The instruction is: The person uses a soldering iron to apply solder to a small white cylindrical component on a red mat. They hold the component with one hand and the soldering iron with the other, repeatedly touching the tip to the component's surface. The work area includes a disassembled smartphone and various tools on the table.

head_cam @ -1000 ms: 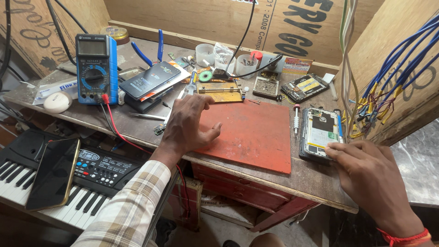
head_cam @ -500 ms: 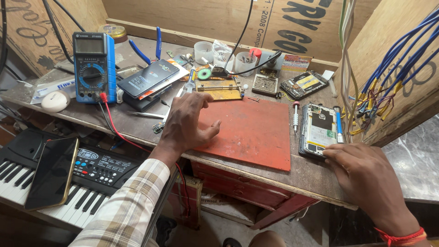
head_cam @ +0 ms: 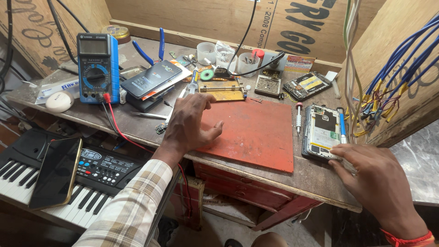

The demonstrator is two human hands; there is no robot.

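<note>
While left hand (head_cam: 190, 121) rests on red mat (head_cam: 254, 130), right hand (head_cam: 377, 183) touching opened phone (head_cam: 321, 132)

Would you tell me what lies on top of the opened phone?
A blue-handled screwdriver lies along the opened phone; the right hand touches its near corner. Whatever is beneath stays hidden.

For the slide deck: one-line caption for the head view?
Left hand on red mat, right hand touching opened phone.
</note>
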